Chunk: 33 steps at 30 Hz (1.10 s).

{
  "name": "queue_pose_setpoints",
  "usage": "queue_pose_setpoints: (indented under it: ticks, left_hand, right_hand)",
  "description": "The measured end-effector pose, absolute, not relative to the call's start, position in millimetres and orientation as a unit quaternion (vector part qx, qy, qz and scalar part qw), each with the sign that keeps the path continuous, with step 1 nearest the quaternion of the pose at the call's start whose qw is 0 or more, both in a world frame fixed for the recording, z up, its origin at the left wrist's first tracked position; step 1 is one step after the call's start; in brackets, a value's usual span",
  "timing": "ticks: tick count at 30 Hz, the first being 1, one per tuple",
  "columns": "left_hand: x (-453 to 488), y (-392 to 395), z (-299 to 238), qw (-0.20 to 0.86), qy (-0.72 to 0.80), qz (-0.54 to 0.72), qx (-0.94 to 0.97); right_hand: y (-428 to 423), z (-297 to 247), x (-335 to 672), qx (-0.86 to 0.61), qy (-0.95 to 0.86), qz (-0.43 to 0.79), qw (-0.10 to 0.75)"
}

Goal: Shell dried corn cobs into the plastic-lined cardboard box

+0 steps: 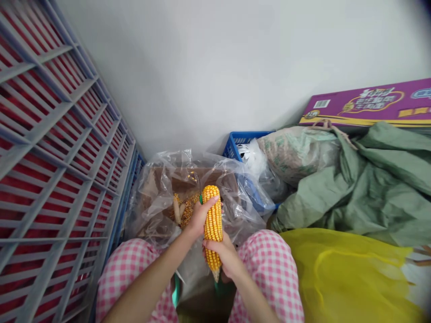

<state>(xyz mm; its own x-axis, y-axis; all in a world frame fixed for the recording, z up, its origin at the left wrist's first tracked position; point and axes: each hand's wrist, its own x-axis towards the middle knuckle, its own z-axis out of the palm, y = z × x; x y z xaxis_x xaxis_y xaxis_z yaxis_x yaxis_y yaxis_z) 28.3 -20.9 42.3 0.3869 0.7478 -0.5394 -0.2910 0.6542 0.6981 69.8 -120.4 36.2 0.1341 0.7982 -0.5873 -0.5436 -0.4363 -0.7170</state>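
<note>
An ear of corn (213, 224), full of yellow kernels, stands almost upright between my knees, its pale pointed end toward me. My left hand (201, 217) is closed around its upper part, thumb lying across the kernels. Lower down, my right hand (225, 254) wraps the same ear from the right. Just left of the ear's top shows a small green piece (201, 198) with a thin dark rod above it; its kind is unclear. Beyond my hands sits a cardboard box (148, 188) lined with clear plastic (235, 197), holding loose kernels (188, 211) and bare cobs (177, 208).
Stacked slatted plastic crates (72, 107) with red contents rise on the left. A blue basket (232, 146) with bags stands by the white wall. To the right lie a green sack (367, 188), a yellow mesh bag (343, 273) and a purple carton (367, 105).
</note>
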Motion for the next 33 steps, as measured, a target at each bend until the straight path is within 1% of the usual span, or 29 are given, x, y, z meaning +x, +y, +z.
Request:
queue_pose_setpoints:
  ticks: [6, 10, 14, 16, 18, 20, 22, 24, 26, 30, 33]
  left_hand:
    - [18.2, -21.2, 52.2, 0.790, 0.415, 0.344, 0.291]
    - [16.2, -31.1, 49.1, 0.792, 0.375, 0.359, 0.320]
    - [19.4, -40.3, 41.4, 0.745, 0.389, 0.405, 0.360]
    - [20.4, -42.4, 40.7, 0.740, 0.377, 0.402, 0.385]
    - [20.8, -43.8, 42.3, 0.730, 0.378, 0.390, 0.415]
    - [21.5, -45.2, 44.5, 0.702, 0.402, 0.390, 0.440]
    - [22.7, -46.4, 45.3, 0.671, 0.424, 0.404, 0.455]
    - [23.8, -47.0, 44.2, 0.640, 0.434, 0.427, 0.469]
    - [23.8, -47.0, 41.0, 0.605, 0.441, 0.451, 0.486]
    - [18.3, -47.4, 31.8, 0.573, 0.423, 0.456, 0.534]
    - [12.4, -46.4, 28.6, 0.551, 0.415, 0.457, 0.561]
  right_hand:
    - [-119.1, 31.3, 64.4, -0.530, -0.162, 0.639, 0.533]
    - [-120.4, 15.9, 72.9, -0.554, -0.238, 0.571, 0.558]
    - [-118.1, 8.4, 82.9, -0.562, -0.300, 0.527, 0.563]
    - [-117.3, 11.3, 89.4, -0.554, -0.322, 0.536, 0.549]
    - [-118.2, 19.0, 98.1, -0.550, -0.356, 0.559, 0.509]
    - [-121.4, 30.8, 108.0, -0.569, -0.394, 0.554, 0.463]
    - [-126.2, 45.4, 115.8, -0.628, -0.398, 0.486, 0.459]
    - [-130.5, 60.7, 117.9, -0.698, -0.354, 0.366, 0.504]
    - [-131.4, 73.7, 112.4, -0.728, -0.339, 0.274, 0.529]
    - [-117.6, 83.1, 84.7, -0.727, -0.428, 0.223, 0.489]
    - [-103.2, 76.0, 64.3, -0.744, -0.401, 0.200, 0.495]
